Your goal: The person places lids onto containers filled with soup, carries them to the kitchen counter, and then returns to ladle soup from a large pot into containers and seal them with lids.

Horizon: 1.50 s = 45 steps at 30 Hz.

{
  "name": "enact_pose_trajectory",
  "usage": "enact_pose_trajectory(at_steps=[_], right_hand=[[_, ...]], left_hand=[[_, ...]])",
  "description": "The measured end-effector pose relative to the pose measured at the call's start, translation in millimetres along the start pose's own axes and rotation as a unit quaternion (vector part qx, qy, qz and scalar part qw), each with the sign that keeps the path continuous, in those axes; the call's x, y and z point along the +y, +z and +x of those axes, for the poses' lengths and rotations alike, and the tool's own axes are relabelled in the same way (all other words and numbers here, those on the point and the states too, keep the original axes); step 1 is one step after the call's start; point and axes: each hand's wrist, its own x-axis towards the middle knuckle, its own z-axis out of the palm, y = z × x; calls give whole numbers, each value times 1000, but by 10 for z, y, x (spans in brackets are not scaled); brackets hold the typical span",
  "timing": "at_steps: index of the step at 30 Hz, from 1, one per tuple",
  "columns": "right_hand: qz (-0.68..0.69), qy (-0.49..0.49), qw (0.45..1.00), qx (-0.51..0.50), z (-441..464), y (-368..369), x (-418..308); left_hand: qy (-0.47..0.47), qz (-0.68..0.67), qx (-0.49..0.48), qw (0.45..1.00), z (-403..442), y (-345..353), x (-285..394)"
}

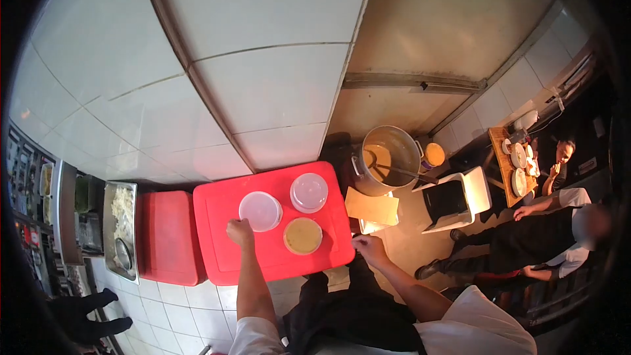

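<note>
Head camera view: at the centre of the frame, the left hand [240,231] grasps the lower left rim of a white round tub [260,211], fingers curled tight against it. Right of the centre, the right hand [371,250] is just beside the corner of a red lid [222,250], its fingers bent; whether it holds anything I cannot tell. On that lid, the white tub lies left of two others: a clear tub [309,192] at the upper right and a tub of yellowish contents [303,236] below it.

Left of the lid is a second red lid [169,238], then a steel tray [135,236] with pale food and a metal bowl [122,254]. Right of centre, a large pot [373,185] holds brown liquid, with a long handle slanting out over the rim. Farther right are a white chair [478,190], a person in a dark apron [536,240], and a wooden table [505,185] bearing bowls [518,156].
</note>
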Motion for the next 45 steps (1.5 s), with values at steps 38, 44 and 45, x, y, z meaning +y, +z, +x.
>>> enact_pose_trajectory(at_steps=[38, 44, 45], right_hand=[[414, -26, 866, -279, -681, -57, -2408], [360, -242, 899, -61, -987, -536, -2883], [339, -267, 901, -44, -1044, -607, -2931]], left_hand=[[369, -512, -343, 696, -1937, -2977, 1674], [447, -438, -276, 730, -1983, -3076, 1892], [451, -430, -275, 732, -2000, -3073, 1924]])
